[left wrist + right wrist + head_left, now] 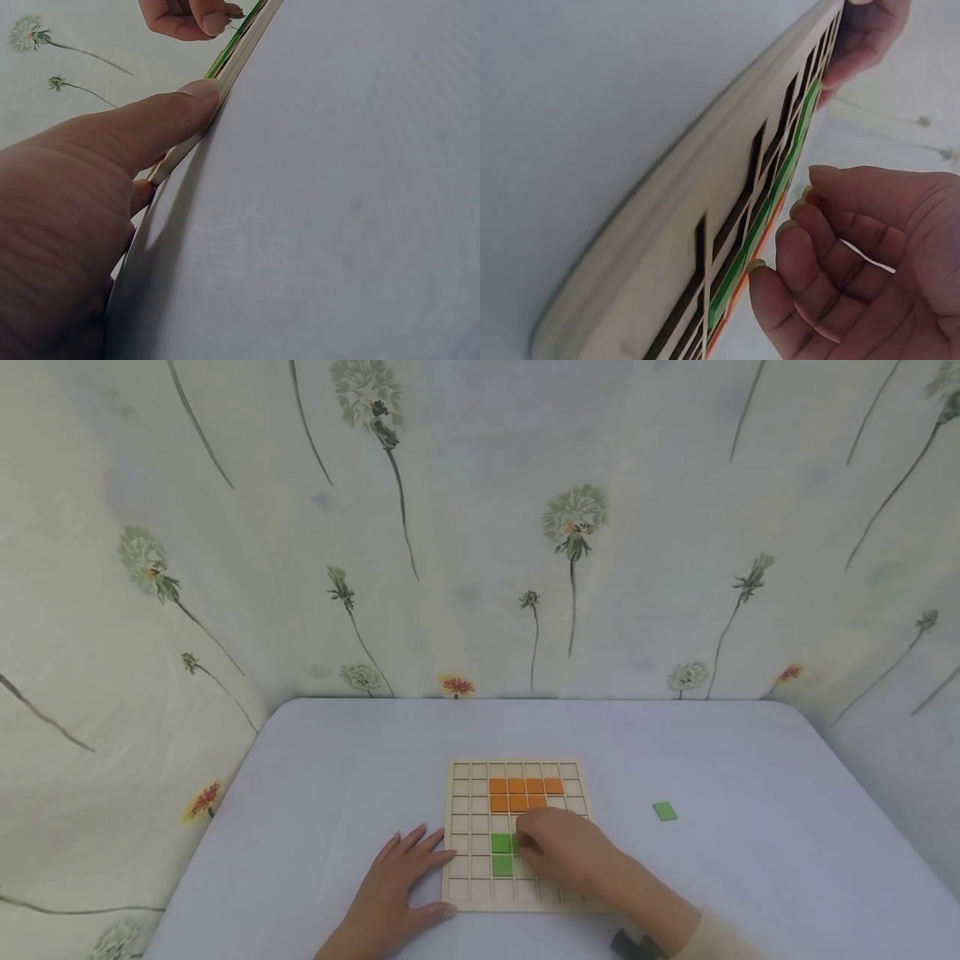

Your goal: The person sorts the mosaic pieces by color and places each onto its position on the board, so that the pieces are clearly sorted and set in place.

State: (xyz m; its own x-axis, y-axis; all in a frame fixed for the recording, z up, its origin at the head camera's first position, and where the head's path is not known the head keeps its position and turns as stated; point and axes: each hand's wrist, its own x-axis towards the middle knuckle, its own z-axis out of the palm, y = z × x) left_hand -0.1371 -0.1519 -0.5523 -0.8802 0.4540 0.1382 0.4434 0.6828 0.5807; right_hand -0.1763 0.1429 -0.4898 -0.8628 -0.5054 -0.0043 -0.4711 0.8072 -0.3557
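Observation:
A wooden grid board (461, 890) lies on the table in the head view. Several orange tiles (517, 786) fill cells in its upper part, and green tiles (502, 865) sit lower down, partly covered by my right hand (566, 852). In the right wrist view, that hand's fingers are loosely bent close to the row of green tiles (762, 225), with no tile visible between the fingertips. My left hand (393, 885) rests at the board's left side, fingers spread; its thumb and index finger touch the edge. The left wrist view shows the thumb (169, 124) against the board's rim.
One loose green tile (664, 811) lies on the white tabletop (360, 752) to the right of the board. A dark strap (630, 946) is at my right wrist. Behind the table hangs a curtain (480, 527) with a dandelion print.

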